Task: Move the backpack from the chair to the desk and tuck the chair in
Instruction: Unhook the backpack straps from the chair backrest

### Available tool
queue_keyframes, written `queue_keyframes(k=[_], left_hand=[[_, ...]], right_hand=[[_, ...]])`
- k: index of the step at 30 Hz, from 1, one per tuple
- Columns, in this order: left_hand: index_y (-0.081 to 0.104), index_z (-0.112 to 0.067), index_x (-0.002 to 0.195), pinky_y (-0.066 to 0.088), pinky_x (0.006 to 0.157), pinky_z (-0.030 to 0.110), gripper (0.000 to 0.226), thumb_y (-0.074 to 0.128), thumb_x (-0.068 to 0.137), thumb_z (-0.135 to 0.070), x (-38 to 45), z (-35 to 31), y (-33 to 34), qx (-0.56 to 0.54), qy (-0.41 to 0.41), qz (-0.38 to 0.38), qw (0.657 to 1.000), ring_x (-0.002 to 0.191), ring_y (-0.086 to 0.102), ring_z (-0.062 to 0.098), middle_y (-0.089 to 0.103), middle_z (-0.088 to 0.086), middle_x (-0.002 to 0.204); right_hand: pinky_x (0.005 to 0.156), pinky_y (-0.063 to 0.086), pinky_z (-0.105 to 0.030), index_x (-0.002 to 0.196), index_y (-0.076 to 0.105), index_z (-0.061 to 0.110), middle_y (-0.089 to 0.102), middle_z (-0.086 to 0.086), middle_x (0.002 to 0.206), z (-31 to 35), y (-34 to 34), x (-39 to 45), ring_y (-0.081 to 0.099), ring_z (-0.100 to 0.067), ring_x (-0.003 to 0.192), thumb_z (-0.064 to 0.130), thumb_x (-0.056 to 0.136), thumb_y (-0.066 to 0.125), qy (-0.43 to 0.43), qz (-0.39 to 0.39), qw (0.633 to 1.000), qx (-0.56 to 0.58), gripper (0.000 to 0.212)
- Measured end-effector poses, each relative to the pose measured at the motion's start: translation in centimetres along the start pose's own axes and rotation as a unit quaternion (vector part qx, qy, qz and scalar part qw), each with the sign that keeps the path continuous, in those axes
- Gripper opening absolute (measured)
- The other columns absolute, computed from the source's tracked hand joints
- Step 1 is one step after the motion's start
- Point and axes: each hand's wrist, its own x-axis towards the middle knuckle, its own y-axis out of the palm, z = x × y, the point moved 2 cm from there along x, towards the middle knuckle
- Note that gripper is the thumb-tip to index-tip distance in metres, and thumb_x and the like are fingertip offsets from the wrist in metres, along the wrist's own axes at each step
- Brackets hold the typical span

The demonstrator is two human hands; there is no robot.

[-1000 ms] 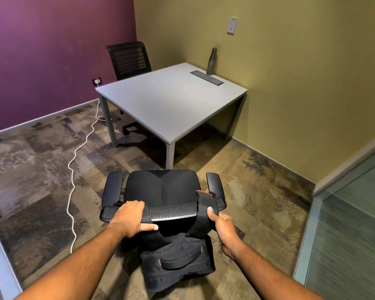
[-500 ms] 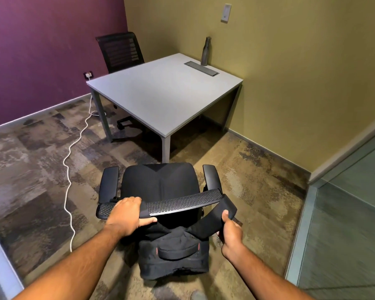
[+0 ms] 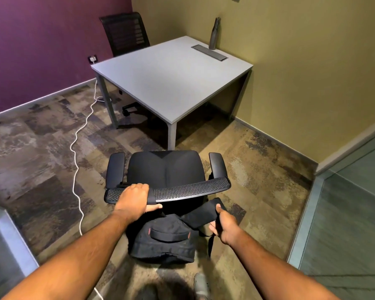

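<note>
left hand [image 3: 135,199] clamped on chair [image 3: 167,169] back, lower centre | right hand [image 3: 223,227] pinching backpack [image 3: 164,241] strap | desk [image 3: 171,76] upper centre

I see a small office corner: a purple wall [image 3: 41,50] on the left meets an olive wall [image 3: 301,61] on the right. The floor [image 3: 41,159] is mottled brown and grey carpet. A second black mesh chair [image 3: 126,33] stands at the far side against the purple wall, near a wall socket [image 3: 93,59] with a white cable [image 3: 76,152] trailing across the carpet. A glass partition [image 3: 351,213] runs along the right.
</note>
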Motion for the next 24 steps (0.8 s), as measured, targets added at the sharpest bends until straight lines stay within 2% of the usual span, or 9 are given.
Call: queue_keyframes(k=[2,6,9,12,14,16,18,21,24], left_hand=[[0.057,-0.012,0.117,0.045,0.096,0.039,0.077,0.059,0.08,-0.08,0.0,0.0,0.0,0.003,0.001,0.002,1.0,0.111,0.061,0.03,0.065,0.011,0.118],[0.057,-0.012,0.116,0.047,0.097,0.04,0.078,0.059,0.079,-0.081,0.0,0.1,0.2,0.004,0.001,-0.003,1.0,0.111,0.061,0.03,0.065,0.011,0.117],[0.058,-0.01,0.113,0.047,0.096,0.042,0.078,0.06,0.079,-0.08,0.1,0.1,0.4,0.002,0.003,-0.01,1.0,0.109,0.061,0.033,0.065,0.013,0.114],[0.058,-0.008,0.111,0.047,0.094,0.043,0.079,0.06,0.079,-0.08,0.1,0.2,0.5,0.006,0.004,-0.021,1.0,0.106,0.061,0.034,0.065,0.015,0.111],[0.057,-0.008,0.112,0.046,0.094,0.042,0.079,0.06,0.079,-0.08,0.0,0.2,0.7,0.01,0.002,-0.016,1.0,0.107,0.061,0.034,0.064,0.014,0.112],[0.057,-0.008,0.113,0.047,0.095,0.042,0.08,0.06,0.079,-0.08,0.0,0.2,0.8,0.012,0.001,-0.019,1.0,0.108,0.061,0.033,0.064,0.014,0.113],[0.057,-0.008,0.113,0.047,0.095,0.041,0.08,0.06,0.079,-0.08,0.1,0.2,0.8,0.012,-0.001,-0.018,1.0,0.109,0.061,0.032,0.064,0.014,0.113],[0.057,-0.008,0.114,0.047,0.096,0.042,0.082,0.06,0.078,-0.081,0.2,0.3,0.9,0.019,0.002,-0.016,1.0,0.109,0.061,0.032,0.064,0.014,0.114],[0.057,-0.008,0.114,0.048,0.095,0.041,0.083,0.06,0.078,-0.082,0.3,0.3,1.0,0.025,0.004,-0.018,1.0,0.109,0.061,0.031,0.064,0.013,0.113]], right_hand=[[0.084,0.055,-0.045,0.111,0.063,0.01,0.071,-0.009,0.098,0.6,0.3,0.4,0.069,-0.031,0.096,0.03,0.107,0.064,-0.007,0.009,0.999,-0.047,0.02],[0.054,0.048,-0.033,0.092,0.066,0.002,0.069,-0.015,0.072,0.9,0.5,1.3,0.067,-0.031,0.063,0.023,0.098,0.071,-0.054,-0.038,0.982,-0.177,0.022],[0.05,0.046,-0.026,0.087,0.069,0.005,0.079,-0.016,0.086,-0.1,0.8,1.4,0.069,-0.03,0.063,0.034,0.091,0.072,-0.071,-0.052,0.943,-0.321,0.029],[0.045,0.043,-0.023,0.074,0.067,0.011,0.076,-0.011,0.075,-0.8,2.3,0.4,0.065,-0.025,0.056,0.028,0.097,0.069,-0.109,-0.011,0.896,-0.431,0.029],[0.054,0.048,-0.023,0.075,0.071,0.011,0.077,-0.01,0.082,-1.8,3.9,0.1,0.068,-0.02,0.062,0.026,0.1,0.07,-0.117,0.056,0.879,-0.458,0.029],[0.072,0.051,-0.025,0.084,0.079,0.01,0.079,-0.006,0.091,-2.9,5.5,0.1,0.07,-0.018,0.077,0.024,0.1,0.072,-0.138,0.109,0.86,-0.48,0.022],[0.085,0.051,-0.025,0.082,0.08,0.02,0.079,0.004,0.093,-4.0,6.9,0.3,0.073,-0.014,0.093,0.02,0.097,0.073,-0.169,0.137,0.821,-0.528,0.016],[0.091,0.048,-0.019,0.07,0.07,0.031,0.08,0.007,0.099,-5.3,8.7,-0.1,0.073,-0.011,0.108,0.018,0.096,0.07,-0.194,0.177,0.749,-0.608,0.03],[0.1,0.05,-0.024,0.082,0.072,0.028,0.08,0.003,0.115,-6.4,9.8,0.2,0.07,-0.013,0.115,0.026,0.098,0.069,-0.188,0.212,0.684,-0.672,0.017]])
